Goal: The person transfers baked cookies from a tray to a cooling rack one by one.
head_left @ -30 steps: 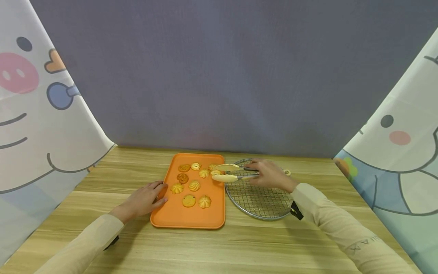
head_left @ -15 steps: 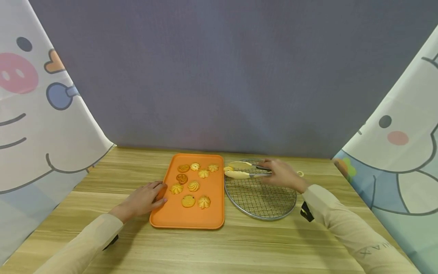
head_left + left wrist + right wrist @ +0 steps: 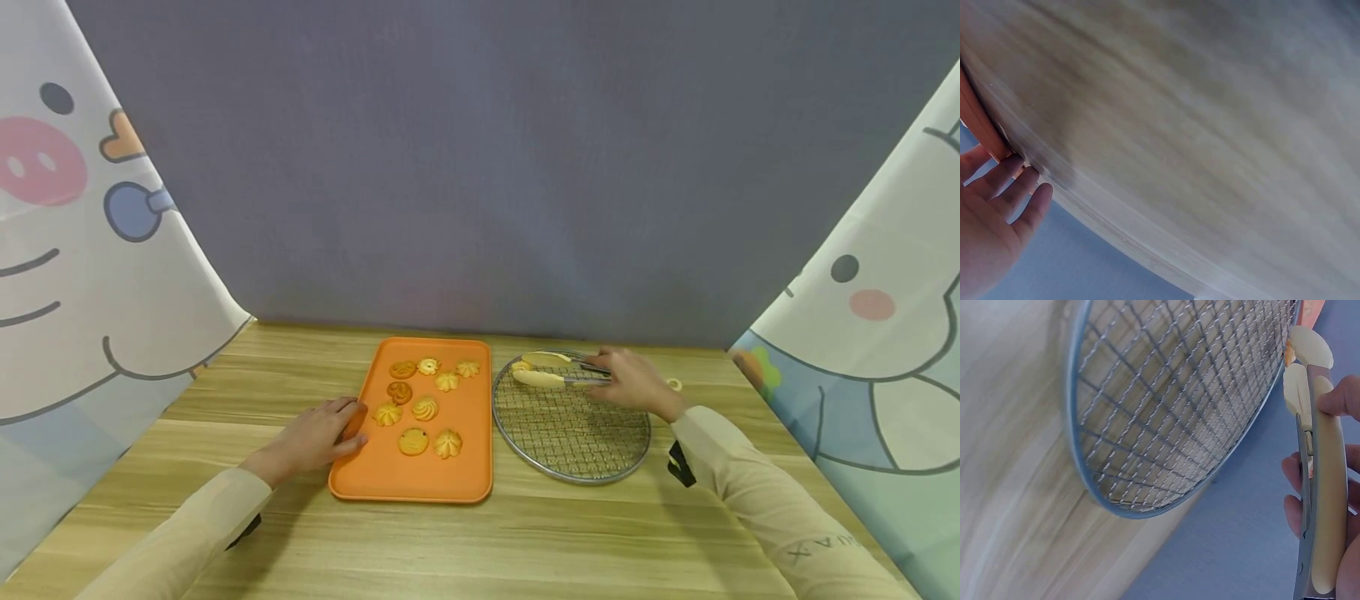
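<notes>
My right hand grips a pair of tongs with cream-coloured tips, held over the far left part of the round wire rack. Between the tips a small piped cookie shows, mostly hidden by them. In the right wrist view, thumb and fingers lie on opposite sides of the tongs. My left hand rests at the left rim of the orange tray, its thumb reaching over the edge. Several cookies of different shapes lie on the tray, among them a brown pretzel-shaped one.
Tray and rack stand side by side on a wood-grain table, the tray left, the rack right. A grey fabric panel rises behind the table. Printed cartoon curtains hang at both sides.
My right hand has moved right, and the tongs have carried a cookie off the tray's upper right part to over the rack. The left hand has stayed at the tray's rim.
</notes>
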A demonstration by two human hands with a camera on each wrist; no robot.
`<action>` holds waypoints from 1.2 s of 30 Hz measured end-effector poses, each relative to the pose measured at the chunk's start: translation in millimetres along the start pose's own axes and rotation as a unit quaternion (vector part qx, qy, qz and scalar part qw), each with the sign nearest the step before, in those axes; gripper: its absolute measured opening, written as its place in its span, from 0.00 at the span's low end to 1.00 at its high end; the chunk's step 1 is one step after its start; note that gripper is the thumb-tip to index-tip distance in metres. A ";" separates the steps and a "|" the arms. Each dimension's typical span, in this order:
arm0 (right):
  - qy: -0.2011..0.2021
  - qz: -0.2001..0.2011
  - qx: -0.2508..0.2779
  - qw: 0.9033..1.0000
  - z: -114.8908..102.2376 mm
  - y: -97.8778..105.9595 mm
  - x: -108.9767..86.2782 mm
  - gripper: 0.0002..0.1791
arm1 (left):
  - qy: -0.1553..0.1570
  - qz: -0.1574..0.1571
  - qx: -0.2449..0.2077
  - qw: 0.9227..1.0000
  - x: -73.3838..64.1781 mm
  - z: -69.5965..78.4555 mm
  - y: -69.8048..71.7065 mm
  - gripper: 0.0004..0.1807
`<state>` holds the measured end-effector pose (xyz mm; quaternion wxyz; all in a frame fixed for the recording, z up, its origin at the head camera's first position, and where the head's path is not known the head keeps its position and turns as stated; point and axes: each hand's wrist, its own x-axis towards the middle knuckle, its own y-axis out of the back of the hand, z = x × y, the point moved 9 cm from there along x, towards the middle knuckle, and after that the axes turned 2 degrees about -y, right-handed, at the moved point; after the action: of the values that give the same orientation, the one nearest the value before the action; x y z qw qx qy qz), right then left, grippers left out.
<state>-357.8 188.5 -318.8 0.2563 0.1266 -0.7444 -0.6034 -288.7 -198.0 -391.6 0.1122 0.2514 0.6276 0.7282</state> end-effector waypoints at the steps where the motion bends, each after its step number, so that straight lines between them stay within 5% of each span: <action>1: -0.001 0.000 -0.002 1.000 1.0 -0.5 0.0 0.28 | 0.000 0.000 0.000 1.000 0.1 0.1 0.0 0.26; 36: -0.029 -0.017 -0.010 0.999 12.3 -9.3 -1.6 0.27 | 0.013 -0.011 0.002 1.000 -1.0 -2.2 -3.5 0.28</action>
<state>-364.2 197.4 -329.8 0.2255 0.1193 -0.7434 -0.6182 -289.6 -199.7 -395.4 0.1116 0.2351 0.6332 0.7289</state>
